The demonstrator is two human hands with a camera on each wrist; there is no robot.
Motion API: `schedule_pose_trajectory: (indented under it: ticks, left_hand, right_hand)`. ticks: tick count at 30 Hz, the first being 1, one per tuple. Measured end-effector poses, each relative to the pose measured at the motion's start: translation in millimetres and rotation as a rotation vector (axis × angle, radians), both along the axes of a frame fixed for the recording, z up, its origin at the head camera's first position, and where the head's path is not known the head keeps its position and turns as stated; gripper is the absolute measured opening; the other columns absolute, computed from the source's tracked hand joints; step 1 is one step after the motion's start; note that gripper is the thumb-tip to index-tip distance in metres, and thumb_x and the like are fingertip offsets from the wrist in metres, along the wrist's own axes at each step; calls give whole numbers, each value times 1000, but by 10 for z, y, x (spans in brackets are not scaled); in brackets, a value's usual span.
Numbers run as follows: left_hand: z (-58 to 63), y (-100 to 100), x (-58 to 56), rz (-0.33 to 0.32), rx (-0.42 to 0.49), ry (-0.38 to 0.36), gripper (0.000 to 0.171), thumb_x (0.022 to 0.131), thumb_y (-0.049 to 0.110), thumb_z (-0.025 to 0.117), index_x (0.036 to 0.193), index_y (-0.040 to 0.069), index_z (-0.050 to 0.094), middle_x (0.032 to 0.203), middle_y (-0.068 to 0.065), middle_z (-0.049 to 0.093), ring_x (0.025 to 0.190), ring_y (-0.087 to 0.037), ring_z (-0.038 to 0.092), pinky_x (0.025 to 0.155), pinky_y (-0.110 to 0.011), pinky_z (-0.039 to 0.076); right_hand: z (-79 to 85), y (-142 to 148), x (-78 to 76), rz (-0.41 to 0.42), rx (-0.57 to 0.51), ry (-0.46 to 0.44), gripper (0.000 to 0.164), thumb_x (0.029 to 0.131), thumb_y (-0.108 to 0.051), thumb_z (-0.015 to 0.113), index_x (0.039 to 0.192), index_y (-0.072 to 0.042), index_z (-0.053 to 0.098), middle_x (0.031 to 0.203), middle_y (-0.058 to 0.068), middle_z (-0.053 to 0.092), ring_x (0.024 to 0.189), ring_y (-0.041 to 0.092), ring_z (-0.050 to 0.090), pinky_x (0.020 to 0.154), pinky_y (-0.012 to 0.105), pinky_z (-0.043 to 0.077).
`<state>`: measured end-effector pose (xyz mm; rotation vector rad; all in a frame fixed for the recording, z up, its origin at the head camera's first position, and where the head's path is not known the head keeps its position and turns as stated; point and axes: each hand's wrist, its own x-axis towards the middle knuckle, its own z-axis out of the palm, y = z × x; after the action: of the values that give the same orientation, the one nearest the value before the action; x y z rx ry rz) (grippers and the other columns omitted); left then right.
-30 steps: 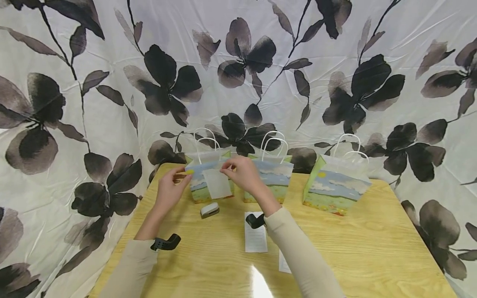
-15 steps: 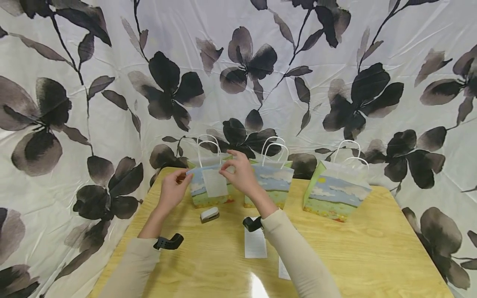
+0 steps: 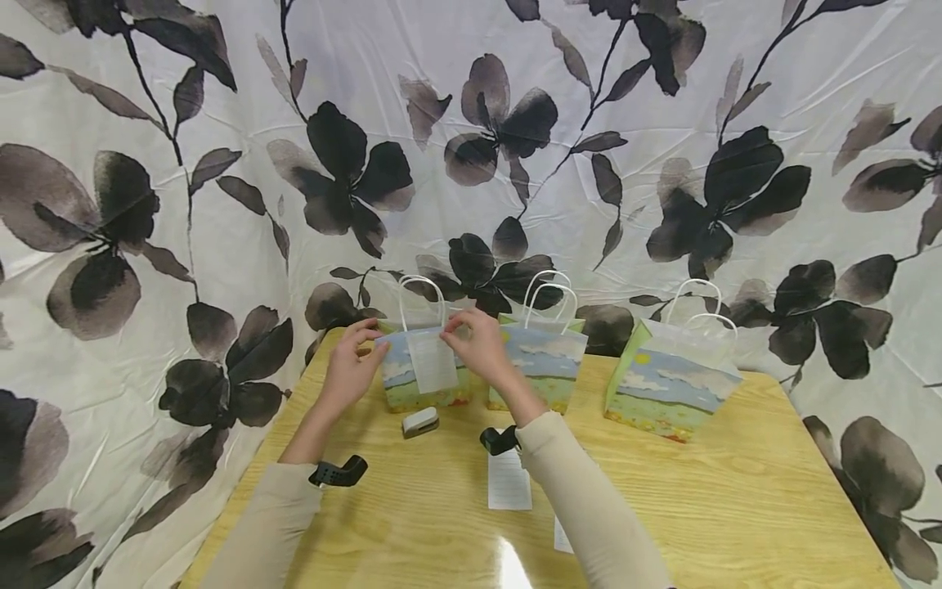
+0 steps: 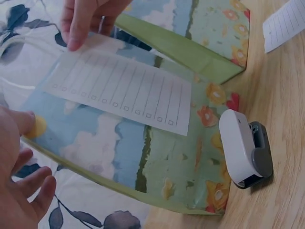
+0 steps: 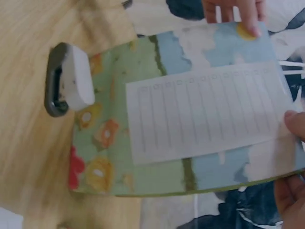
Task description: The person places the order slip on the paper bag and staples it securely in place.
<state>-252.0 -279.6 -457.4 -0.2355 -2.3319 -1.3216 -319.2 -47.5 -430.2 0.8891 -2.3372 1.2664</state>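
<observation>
A lined checklist sheet (image 3: 432, 361) lies against the front of the leftmost landscape-print paper gift bag (image 3: 397, 399), its top at the bag's upper edge. My right hand (image 3: 477, 343) pinches the sheet and that edge, thumb in front and fingers behind, as the right wrist view shows. At the bag's upper left corner is my left hand (image 3: 355, 368); its thumb touches the front by the printed yellow sun (image 4: 37, 128), while the other fingers spread loosely past the side edge. A small white and dark grey stapler (image 3: 420, 422) sits on the table before the bag.
Two more such gift bags stand to the right, the middle bag (image 3: 540, 364) and the right bag (image 3: 670, 384). Another lined sheet (image 3: 509, 483) lies on the wooden table (image 3: 706, 507), and a further sheet (image 3: 562, 536) is partly under my right forearm. A floral cloth (image 3: 545, 204) hangs behind.
The sheet has straightened against the bag front under my right hand. My left hand's fingers have loosened and spread at the bag's corner. The view has shifted slightly.
</observation>
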Motion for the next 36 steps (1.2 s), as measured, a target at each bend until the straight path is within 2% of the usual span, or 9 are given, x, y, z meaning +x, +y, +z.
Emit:
schedule_pose_trajectory:
  ticks: [5, 9, 12, 16, 19, 22, 28, 31, 36]
  left_hand:
    - [3, 8, -20, -37, 28, 10, 18, 97, 16, 62, 103, -1, 66, 142, -15, 48, 125, -33, 47, 91, -54, 45]
    - [-41, 0, -19, -46, 59, 28, 16, 96, 12, 64, 100, -3, 67, 133, -21, 53, 120, -38, 52, 90, -57, 45]
    - [-62, 7, -38, -43, 64, 52, 17, 94, 11, 67, 104, -2, 68, 124, -20, 58, 114, -38, 55, 87, -55, 47]
    - [-63, 16, -93, -10, 77, 86, 26, 91, 10, 71, 114, 2, 62, 113, -15, 64, 105, -31, 60, 81, -40, 50]
    - [-71, 6, -121, 12, 72, 85, 30, 89, 9, 72, 116, 4, 60, 107, -13, 66, 97, -25, 61, 75, -27, 49]
    - [-66, -1, -127, 5, 41, 61, 29, 89, 11, 73, 115, 3, 64, 107, -12, 67, 94, -24, 61, 72, -21, 48]
    - [-10, 5, -148, -14, 44, 14, 25, 93, 20, 69, 113, 5, 69, 116, -13, 64, 105, -32, 58, 81, -40, 48]
    - [4, 41, -169, -17, 32, -14, 27, 92, 25, 70, 113, 7, 68, 116, -13, 64, 106, -32, 56, 83, -47, 45]
    - [11, 107, -237, -3, -11, -19, 29, 89, 27, 74, 109, 6, 70, 105, -10, 64, 95, -26, 58, 78, -43, 47]
  right_hand:
    - [-90, -26, -8, -25, -114, -7, 11, 84, -9, 78, 86, -4, 69, 89, 7, 68, 88, 22, 64, 83, 37, 49]
    - [-168, -44, 0, -31, -167, -40, 18, 84, -9, 78, 97, -2, 68, 94, 7, 69, 92, 22, 64, 80, 36, 49]
    - [-203, -49, -8, -37, -191, -28, 19, 83, -8, 78, 98, -1, 71, 97, 8, 71, 93, 22, 65, 78, 36, 50]
    - [-204, -52, -27, -39, -204, -8, 16, 84, -9, 78, 97, -1, 73, 97, 9, 71, 94, 23, 65, 79, 36, 50]
    - [-211, -58, -31, -46, -186, -50, 15, 84, -12, 77, 96, -4, 74, 98, 7, 72, 96, 21, 65, 82, 35, 50]
    - [-217, -70, -32, -63, -165, -85, 14, 84, -14, 78, 95, -6, 74, 97, 5, 72, 95, 19, 65, 82, 33, 50]
    - [-164, -111, -53, -76, -146, -101, 17, 85, -20, 78, 95, -7, 75, 95, 3, 72, 91, 18, 66, 81, 33, 51]
    - [-151, -113, -60, -99, -139, -109, 17, 84, -22, 79, 94, -9, 75, 93, 2, 72, 89, 16, 66, 79, 32, 51]
    - [-147, -125, -82, -117, -128, -96, 20, 82, -25, 81, 92, -8, 76, 90, 2, 72, 85, 17, 66, 76, 31, 52]
